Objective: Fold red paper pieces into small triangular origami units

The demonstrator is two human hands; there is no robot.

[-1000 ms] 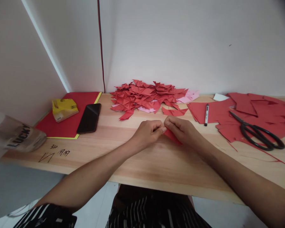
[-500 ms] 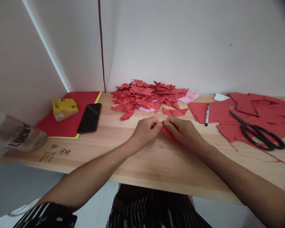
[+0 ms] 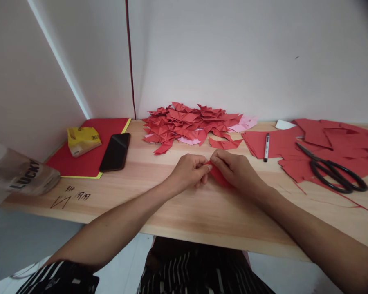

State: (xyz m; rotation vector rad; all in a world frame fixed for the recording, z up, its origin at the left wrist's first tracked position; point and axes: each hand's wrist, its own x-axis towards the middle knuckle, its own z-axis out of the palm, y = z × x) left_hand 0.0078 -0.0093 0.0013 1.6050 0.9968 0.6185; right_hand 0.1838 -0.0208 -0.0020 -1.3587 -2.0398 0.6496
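Pinching red paper piece (image 3: pixel 218 177) in closed grips of left hand (image 3: pixel 188 171) and right hand (image 3: pixel 234 169), centre worktop (image 3: pixel 184 208), 6 o'clock from folded pile (image 3: pixel 190 124). Probably best: line up edges first, then press crease flat against worktop.

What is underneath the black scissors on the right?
The scissors lie on overlapping red paper sheets spread over the wooden table. Whatever those sheets cover is hidden.

We look from head height, forward and down, close over the wooden desk (image 3: pixel 202 216) toward the white wall (image 3: pixel 233 61).
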